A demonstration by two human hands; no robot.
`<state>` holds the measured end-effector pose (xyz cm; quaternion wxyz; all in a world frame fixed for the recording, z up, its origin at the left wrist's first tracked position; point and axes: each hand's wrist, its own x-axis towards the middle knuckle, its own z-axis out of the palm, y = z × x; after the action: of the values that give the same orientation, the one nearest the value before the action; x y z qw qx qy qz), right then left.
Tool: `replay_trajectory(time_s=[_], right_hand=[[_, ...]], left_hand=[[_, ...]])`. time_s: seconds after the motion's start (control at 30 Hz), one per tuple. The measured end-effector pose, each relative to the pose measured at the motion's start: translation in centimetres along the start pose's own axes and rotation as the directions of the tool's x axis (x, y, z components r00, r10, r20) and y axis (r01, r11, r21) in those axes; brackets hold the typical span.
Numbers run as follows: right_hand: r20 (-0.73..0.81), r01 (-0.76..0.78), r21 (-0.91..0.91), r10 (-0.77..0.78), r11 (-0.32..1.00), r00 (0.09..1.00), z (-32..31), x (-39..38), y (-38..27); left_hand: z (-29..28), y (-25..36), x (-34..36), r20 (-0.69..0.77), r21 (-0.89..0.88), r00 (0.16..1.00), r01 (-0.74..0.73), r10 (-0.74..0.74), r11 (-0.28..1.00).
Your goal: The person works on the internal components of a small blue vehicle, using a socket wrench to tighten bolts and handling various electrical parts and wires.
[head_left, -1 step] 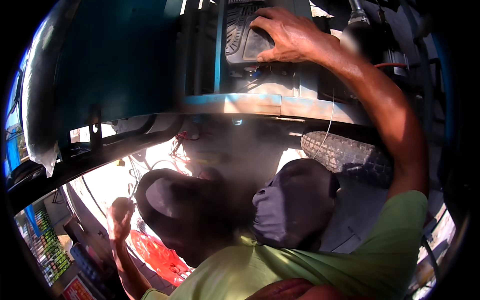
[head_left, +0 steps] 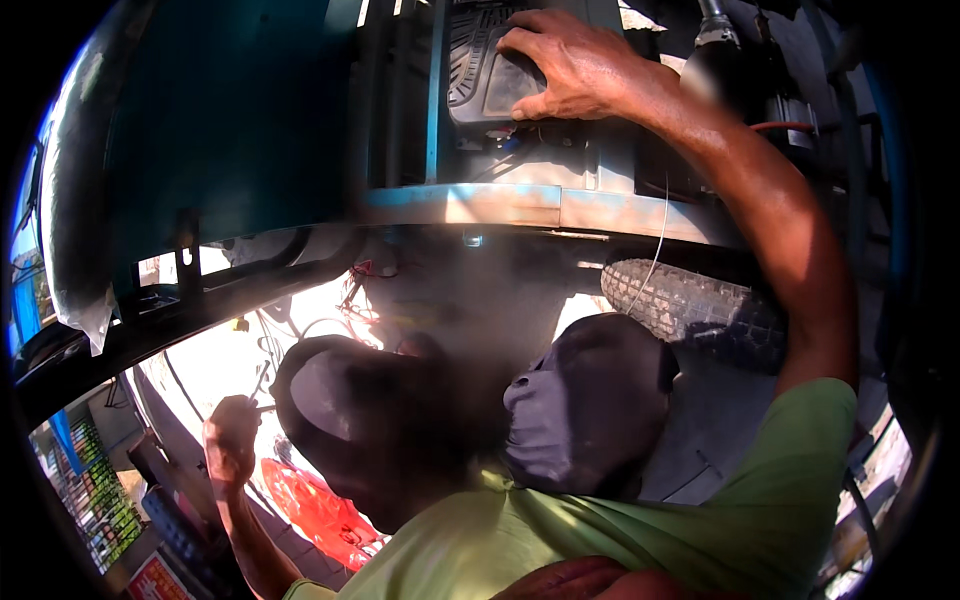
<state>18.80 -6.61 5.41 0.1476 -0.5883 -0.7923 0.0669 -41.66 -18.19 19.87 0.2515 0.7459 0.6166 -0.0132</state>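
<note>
My right hand (head_left: 575,68) reaches up and rests on a black plastic cover (head_left: 515,85) with ribbed slots, fingers and thumb spread over its right side. The cover sits inside a blue metal frame (head_left: 465,203), with small wires (head_left: 512,142) below it. At lower left, my left hand (head_left: 230,440) is closed, thumb side up. A thin, dark, rod-like tool (head_left: 264,378) sticks out above the fist, and a short dark piece shows beside it. Its exact kind is too small to make out.
A knobbly tyre (head_left: 695,305) lies under the frame, right of my knees. Loose cables (head_left: 270,340) hang over the bright ground at left. A red plastic bag (head_left: 315,515) lies near my left forearm. A dark panel (head_left: 235,110) fills the upper left.
My left hand has shifted slightly left, and more of the thin tool shows. The right hand stays on the cover, nearly still.
</note>
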Motion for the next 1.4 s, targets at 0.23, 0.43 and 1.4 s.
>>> replay_trajectory(time_s=[0.23,0.43,1.4], right_hand=[[0.189,-0.052,0.08,0.036,0.995,0.981,-1.6,0.4,-0.4],[0.137,-0.054,0.063,0.045,0.996,0.989,-1.4,0.0,-0.3],[0.213,-0.109,0.093,0.087,0.99,0.973,-2.6,0.6,-1.0]], left_hand=[[-9.1,12.0,-2.1,-0.282,-0.065,0.955,0.078,-0.093,0.995],[-11.0,19.4,2.0,-0.306,0.08,0.876,-0.367,0.373,0.927],[2.7,29.8,19.5,-0.101,-0.089,0.687,-0.727,0.72,0.681]])
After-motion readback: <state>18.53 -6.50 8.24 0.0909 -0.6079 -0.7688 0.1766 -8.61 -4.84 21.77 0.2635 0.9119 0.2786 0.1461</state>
